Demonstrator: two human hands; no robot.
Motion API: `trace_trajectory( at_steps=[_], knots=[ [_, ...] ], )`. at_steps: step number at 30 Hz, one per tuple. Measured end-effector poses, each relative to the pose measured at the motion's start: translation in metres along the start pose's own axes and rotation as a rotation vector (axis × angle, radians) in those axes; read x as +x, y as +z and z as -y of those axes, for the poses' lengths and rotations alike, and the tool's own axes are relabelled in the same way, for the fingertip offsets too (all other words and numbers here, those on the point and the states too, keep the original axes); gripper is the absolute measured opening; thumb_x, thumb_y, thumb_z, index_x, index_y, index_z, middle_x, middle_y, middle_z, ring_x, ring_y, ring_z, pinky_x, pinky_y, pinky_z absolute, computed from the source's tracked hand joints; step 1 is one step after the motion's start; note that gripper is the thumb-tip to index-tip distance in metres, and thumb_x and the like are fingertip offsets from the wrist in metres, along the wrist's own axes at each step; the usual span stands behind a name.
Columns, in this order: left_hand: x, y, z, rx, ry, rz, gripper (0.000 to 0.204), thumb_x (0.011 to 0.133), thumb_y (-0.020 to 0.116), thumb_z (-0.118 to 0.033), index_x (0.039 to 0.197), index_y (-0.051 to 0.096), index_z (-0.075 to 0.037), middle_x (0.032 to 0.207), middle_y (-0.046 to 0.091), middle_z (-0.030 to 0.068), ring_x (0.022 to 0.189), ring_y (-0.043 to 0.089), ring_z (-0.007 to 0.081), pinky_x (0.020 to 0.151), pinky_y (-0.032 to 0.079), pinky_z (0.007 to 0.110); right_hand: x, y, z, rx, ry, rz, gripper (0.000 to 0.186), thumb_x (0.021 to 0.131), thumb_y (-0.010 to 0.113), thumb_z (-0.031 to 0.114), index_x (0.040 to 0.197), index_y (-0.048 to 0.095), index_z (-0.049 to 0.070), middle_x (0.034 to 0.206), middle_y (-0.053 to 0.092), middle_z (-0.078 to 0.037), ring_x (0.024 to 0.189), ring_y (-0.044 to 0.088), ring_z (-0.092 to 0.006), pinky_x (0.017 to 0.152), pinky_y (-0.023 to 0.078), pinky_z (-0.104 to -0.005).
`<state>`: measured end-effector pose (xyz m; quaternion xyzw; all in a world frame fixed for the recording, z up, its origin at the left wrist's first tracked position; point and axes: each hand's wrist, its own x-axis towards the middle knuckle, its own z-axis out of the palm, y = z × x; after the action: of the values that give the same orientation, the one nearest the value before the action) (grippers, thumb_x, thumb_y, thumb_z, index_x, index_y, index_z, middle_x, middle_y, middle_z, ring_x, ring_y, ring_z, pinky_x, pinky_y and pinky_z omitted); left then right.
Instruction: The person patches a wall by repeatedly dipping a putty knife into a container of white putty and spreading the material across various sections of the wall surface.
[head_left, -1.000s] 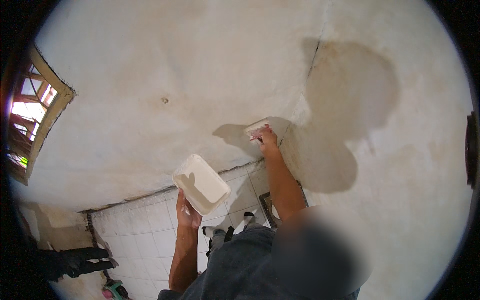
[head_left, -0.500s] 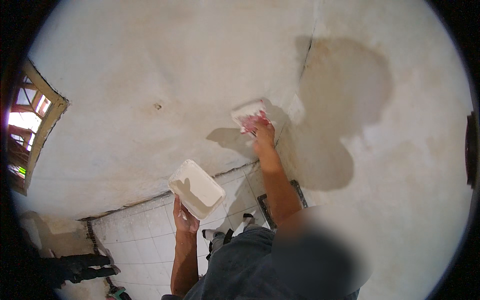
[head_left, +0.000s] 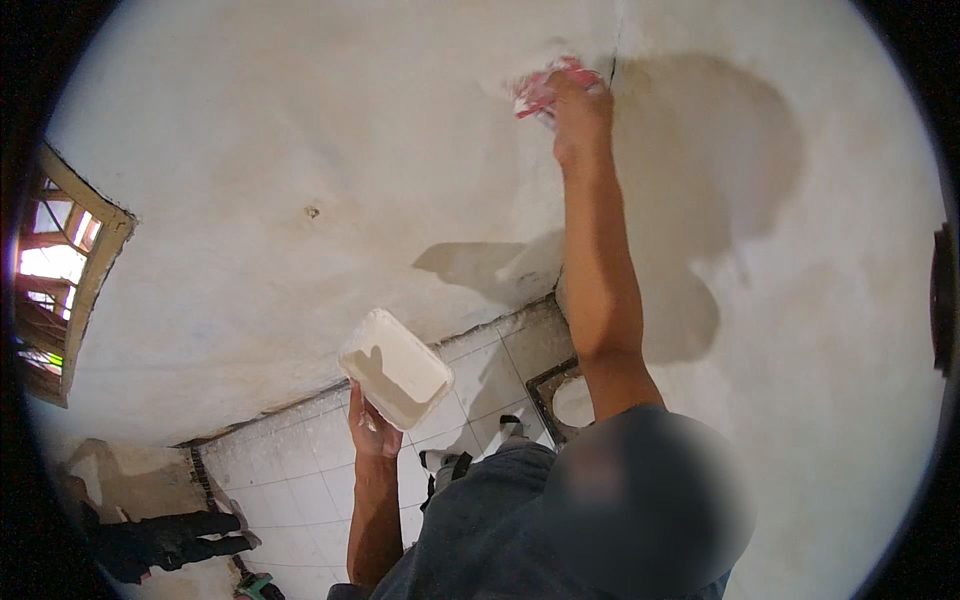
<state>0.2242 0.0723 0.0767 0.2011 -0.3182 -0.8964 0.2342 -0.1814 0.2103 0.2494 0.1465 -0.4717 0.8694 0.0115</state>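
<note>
A shallow rectangular cream tray [head_left: 425,358] rests in my left hand [head_left: 376,432], tilted, with the fingers around its lower left edge. The shadow of my hand or the tool falls across its pale inside. High up, my right arm is stretched out against the wall [head_left: 260,150]. My right hand [head_left: 583,112] is closed round a flat red putty spreader [head_left: 548,90] smeared with white paste. The spreader meets the wall just left of the corner; motion blurs its edge.
A wooden-framed window [head_left: 103,228] opens at the left. Below lies the white tiled floor [head_left: 300,490], with a dark-rimmed square fixture [head_left: 548,395] near the corner. Another person's dark-trousered legs [head_left: 180,540] show at lower left, near a green object [head_left: 258,588].
My right hand has swept the spreader up the wall and slightly right, straightening the arm. The tray in my left hand has barely moved.
</note>
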Motion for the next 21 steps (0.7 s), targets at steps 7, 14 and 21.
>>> trace_trajectory(
  at_steps=[7, 14, 21],
  knots=[
    [0.0, -0.001, 0.002, -0.076, -0.009, -0.073, 0.054, 0.1, 0.045, -0.038, 0.141, 0.039, -0.004, 0.138, 0.05, 0.0095, 0.126, 0.049, 0.0249, 0.105, 0.041, 0.04, -0.048, -0.049, -0.032, -0.086, -0.052, -0.123, 0.022, 0.086, 0.054, 0.003, 0.106, 0.057, -0.005, 0.088, 0.063, -0.011, 0.074, 0.062, -0.0177, 0.061, 0.053, -0.0327],
    [0.001, 0.01, 0.001, -0.072, -0.039, -0.072, 0.053, 0.1, 0.045, -0.037, 0.141, 0.039, -0.004, 0.138, 0.05, 0.0109, 0.126, 0.049, 0.0249, 0.105, 0.041, 0.039, -0.034, -0.125, -0.202, -0.105, 0.462, -0.31, 0.016, 0.092, 0.055, 0.014, 0.097, 0.055, -0.001, 0.087, 0.061, -0.007, 0.075, 0.059, -0.0171, 0.063, 0.053, -0.0344],
    [-0.003, 0.002, 0.004, -0.072, 0.021, -0.088, 0.053, 0.1, 0.044, -0.038, 0.141, 0.039, -0.004, 0.138, 0.05, 0.0099, 0.126, 0.049, 0.0249, 0.106, 0.041, 0.039, -0.009, -0.012, -0.09, 0.041, 0.189, -0.223, 0.018, 0.082, 0.06, 0.008, 0.095, 0.054, -0.003, 0.088, 0.057, -0.007, 0.078, 0.058, -0.0208, 0.069, 0.051, -0.035]
  ],
)
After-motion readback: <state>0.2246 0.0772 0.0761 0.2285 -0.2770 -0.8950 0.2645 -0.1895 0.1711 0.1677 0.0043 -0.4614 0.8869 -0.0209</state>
